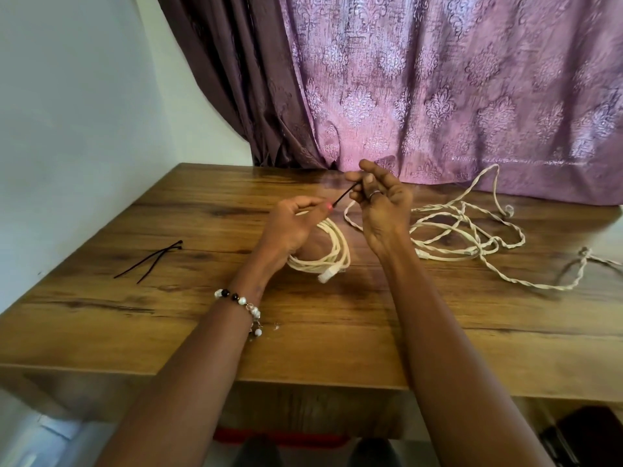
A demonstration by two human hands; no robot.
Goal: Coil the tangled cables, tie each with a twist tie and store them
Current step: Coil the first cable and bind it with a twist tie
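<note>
Two hands are sharing one thin black twist tie [344,195], whose long axis is slanting from lower left up to upper right above the wooden table [188,318]. Pinching its lower end is the left hand [296,224], which is also holding the coiled cream cable [328,256] hanging below its fingers; pinching the upper end with curled fingers is the right hand [382,205]. Right of that hand, the loose tangled cream cable [472,237] is sprawling across the table, while two spare black ties [151,261] are lying crossed well off to the left.
</note>
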